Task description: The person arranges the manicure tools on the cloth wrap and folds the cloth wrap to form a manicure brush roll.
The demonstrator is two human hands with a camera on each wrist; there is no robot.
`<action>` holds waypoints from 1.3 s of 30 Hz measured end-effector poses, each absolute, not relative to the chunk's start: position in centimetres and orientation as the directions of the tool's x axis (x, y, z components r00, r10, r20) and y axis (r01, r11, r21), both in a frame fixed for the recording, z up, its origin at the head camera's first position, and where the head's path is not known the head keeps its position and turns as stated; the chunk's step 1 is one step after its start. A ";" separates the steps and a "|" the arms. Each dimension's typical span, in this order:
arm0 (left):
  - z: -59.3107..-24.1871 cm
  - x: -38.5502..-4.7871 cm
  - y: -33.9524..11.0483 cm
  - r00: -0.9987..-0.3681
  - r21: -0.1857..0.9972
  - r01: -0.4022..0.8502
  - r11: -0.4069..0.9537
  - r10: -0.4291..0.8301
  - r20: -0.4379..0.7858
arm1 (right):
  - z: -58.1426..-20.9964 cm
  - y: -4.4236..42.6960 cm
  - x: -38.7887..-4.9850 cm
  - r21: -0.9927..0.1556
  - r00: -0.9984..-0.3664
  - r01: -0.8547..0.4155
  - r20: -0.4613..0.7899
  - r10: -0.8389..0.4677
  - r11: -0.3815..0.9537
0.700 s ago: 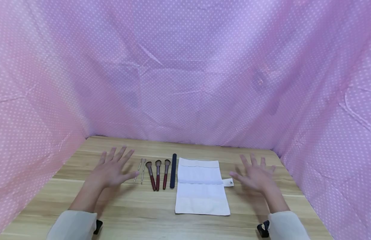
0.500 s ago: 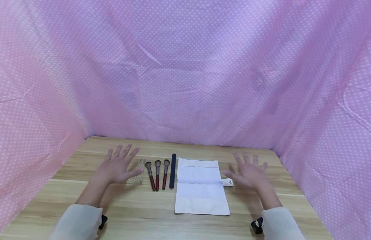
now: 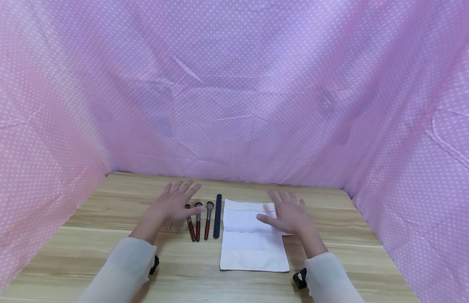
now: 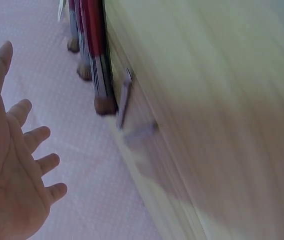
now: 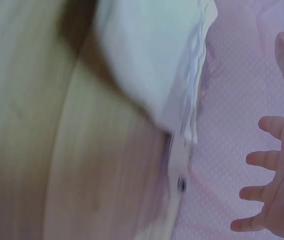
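clock read from the middle of the white cloth pouch (image 3: 253, 248), head view. pouch lies flat, spread out on the wood-grain table (image 3: 189, 277); its strap (image 5: 178, 167), with a dark snap, points to 3 o'clock.

left hand (image 3: 175, 205): at 10 o'clock, grip released, palm bare, fingers spread. the thumb crosses in front of the brush heads; left wrist view shows the hand apart from them.

right hand (image 3: 289, 213): at 2 o'clock, likewise holding nothing, fingers fanned, overlapping the pouch's edge and hiding part of the strap. right wrist view shows a gap between hand and pouch.

dark flat strip (image 3: 217, 216): 10 o'clock, just beside the pouch. three red-handled brushes (image 3: 198, 231): between 9 and 10, side by side, handles toward 6. two thin sticks (image 4: 124, 102): 9, beyond the brushes, partly behind the left hand, blurred in left wrist view.

pink dotted cloth (image 3: 234, 105) hangs at 12. pale sleeves (image 3: 121, 267) at both forearms.
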State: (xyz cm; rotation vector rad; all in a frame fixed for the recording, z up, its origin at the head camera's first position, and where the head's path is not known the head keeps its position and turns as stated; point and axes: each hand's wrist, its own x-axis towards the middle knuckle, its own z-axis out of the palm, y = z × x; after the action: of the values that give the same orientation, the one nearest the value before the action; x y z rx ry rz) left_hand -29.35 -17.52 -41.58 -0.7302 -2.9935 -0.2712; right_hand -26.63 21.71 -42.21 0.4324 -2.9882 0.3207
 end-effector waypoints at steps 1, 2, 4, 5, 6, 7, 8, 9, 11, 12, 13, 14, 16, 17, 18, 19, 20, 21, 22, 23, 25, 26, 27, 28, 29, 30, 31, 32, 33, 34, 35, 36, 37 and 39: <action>-41.6 -29.6 -17.1 -0.883 0.160 0.470 0.868 0.462 0.085 | -42.3 21.3 -26.8 -0.194 -0.950 -0.303 0.137 -0.281 0.933; -41.7 -30.0 -16.7 -0.879 0.165 0.477 0.864 0.470 0.078 | -42.3 20.8 -26.9 -0.198 -0.946 -0.316 0.137 -0.293 0.928; -41.9 -30.6 -15.9 -0.874 0.184 0.485 0.855 0.484 0.056 | -42.5 19.8 -27.0 -0.227 -0.940 -0.338 0.127 -0.317 0.913; -42.0 -30.8 -15.6 -0.871 0.188 0.489 0.852 0.489 0.047 | -42.6 19.4 -27.1 -0.238 -0.937 -0.349 0.120 -0.329 0.906; -42.1 -31.1 -15.2 -0.868 0.192 0.493 0.849 0.496 0.037 | -42.6 18.9 -27.2 -0.252 -0.933 -0.360 0.113 -0.342 0.898; -42.3 -31.3 -14.8 -0.865 0.199 0.496 0.845 0.502 0.027 | -42.7 18.4 -27.2 -0.268 -0.930 -0.368 0.102 -0.354 0.890; -42.4 -31.5 -14.5 -0.861 0.204 0.501 0.841 0.508 0.018 | -42.7 18.0 -27.2 -0.283 -0.928 -0.372 0.086 -0.363 0.884; -42.5 -31.7 -14.1 -0.858 0.209 0.504 0.838 0.513 0.010 | -42.7 17.5 -27.1 -0.301 -0.926 -0.375 0.074 -0.371 0.877; -42.7 -32.0 -13.4 -0.852 0.214 0.511 0.833 0.524 -0.005 | -42.7 16.7 -27.0 -0.318 -0.919 -0.387 0.059 -0.389 0.866; -42.8 -32.1 -13.1 -0.849 0.218 0.514 0.830 0.528 -0.010 | -42.7 16.4 -26.9 -0.324 -0.916 -0.392 0.053 -0.397 0.861; -43.0 -32.3 -12.8 -0.848 0.227 0.514 0.827 0.531 -0.013 | -42.7 16.0 -26.8 -0.333 -0.914 -0.394 0.047 -0.402 0.857; -43.1 -32.5 -12.5 -0.848 0.233 0.512 0.827 0.530 -0.017 | -42.7 15.7 -26.7 -0.341 -0.911 -0.400 0.046 -0.410 0.851; -43.4 -32.8 -12.0 -0.853 0.248 0.498 0.831 0.520 -0.032 | -42.8 15.2 -26.6 -0.361 -0.901 -0.420 0.052 -0.432 0.833; -43.4 -32.9 -11.9 -0.856 0.254 0.489 0.834 0.515 -0.042 | -42.9 15.0 -26.6 -0.381 -0.894 -0.432 0.058 -0.445 0.817; -43.5 -32.9 -11.7 -0.859 0.267 0.480 0.836 0.510 -0.053 | -43.0 14.9 -26.5 -0.396 -0.887 -0.442 0.061 -0.457 0.805; -43.5 -33.0 -11.5 -0.861 0.280 0.471 0.837 0.505 -0.062 | -43.1 14.7 -26.5 -0.419 -0.880 -0.452 0.066 -0.470 0.788; -43.5 -33.0 -11.4 -0.863 0.290 0.461 0.839 0.500 -0.074 | -43.2 14.7 -26.5 -0.437 -0.874 -0.461 0.072 -0.481 0.772; -43.5 -33.0 -11.3 -0.865 0.300 0.452 0.840 0.495 -0.086 | -43.4 14.6 -26.5 -0.458 -0.867 -0.469 0.077 -0.492 0.755; -43.5 -33.1 -11.1 -0.866 0.308 0.444 0.841 0.491 -0.093 | -43.5 14.5 -26.5 -0.479 -0.862 -0.474 0.080 -0.501 0.739; -43.6 -33.1 -11.0 -0.866 0.318 0.439 0.840 0.490 -0.098 | -43.8 14.5 -26.5 -0.499 -0.858 -0.475 0.081 -0.506 0.725; -43.9 -33.2 -10.9 -0.869 0.331 0.428 0.841 0.484 -0.104 | -44.2 14.3 -26.5 -0.539 -0.859 -0.461 0.073 -0.506 0.705; -44.0 -33.2 -10.8 -0.871 0.333 0.421 0.844 0.479 -0.110 | -44.3 14.2 -26.5 -0.560 -0.860 -0.453 0.070 -0.505 0.694; -44.1 -33.3 -10.7 -0.873 0.336 0.415 0.846 0.474 -0.115 | -44.5 14.1 -26.5 -0.577 -0.860 -0.448 0.069 -0.505 0.684; -44.2 -33.3 -10.7 -0.874 0.342 0.411 0.845 0.472 -0.115 | -44.7 14.0 -26.5 -0.594 -0.861 -0.442 0.070 -0.504 0.673; -44.2 -33.4 -10.6 -0.876 0.347 0.406 0.846 0.468 -0.118 | -44.8 14.0 -26.5 -0.610 -0.862 -0.436 0.071 -0.502 0.662; -44.3 -33.4 -10.5 -0.877 0.352 0.399 0.847 0.464 -0.123 | -44.9 13.9 -26.5 -0.626 -0.861 -0.433 0.075 -0.503 0.649; -44.3 -33.4 -10.5 -0.879 0.354 0.393 0.849 0.460 -0.127 | -45.0 13.9 -26.4 -0.640 -0.859 -0.433 0.080 -0.506 0.635; -44.3 -33.4 -10.4 -0.881 0.358 0.387 0.850 0.455 -0.130 | -45.2 13.9 -26.4 -0.652 -0.858 -0.431 0.082 -0.507 0.624; -44.3 -33.4 -10.3 -0.883 0.362 0.381 0.851 0.451 -0.132 | -45.3 14.0 -26.3 -0.661 -0.857 -0.431 0.086 -0.508 0.614; -44.3 -33.4 -10.3 -0.884 0.366 0.376 0.851 0.448 -0.133 | -45.5 14.0 -26.3 -0.672 -0.854 -0.433 0.093 -0.512 0.601; -44.3 -33.4 -10.2 -0.886 0.368 0.371 0.853 0.444 -0.136 | -45.7 14.1 -26.2 -0.681 -0.852 -0.435 0.098 -0.515 0.590; -44.3 -33.5 -10.2 -0.887 0.368 0.367 0.855 0.440 -0.139 | -45.8 14.1 -26.2 -0.688 -0.851 -0.433 0.100 -0.515 0.582; -44.4 -33.5 -10.2 -0.888 0.370 0.363 0.855 0.437 -0.139 | -46.0 14.2 -26.2 -0.696 -0.852 -0.431 0.103 -0.514 0.575; -44.6 -33.7 -10.2 -0.891 0.373 0.358 0.856 0.433 -0.139 | -46.4 14.3 -26.2 -0.718 -0.855 -0.418 0.104 -0.508 0.556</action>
State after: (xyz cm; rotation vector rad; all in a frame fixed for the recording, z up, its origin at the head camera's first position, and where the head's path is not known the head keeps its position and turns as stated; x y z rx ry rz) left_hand -33.66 -10.16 -44.63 -0.6985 -3.2362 -0.5787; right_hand -26.18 14.28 -46.41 0.8584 -2.8720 1.2747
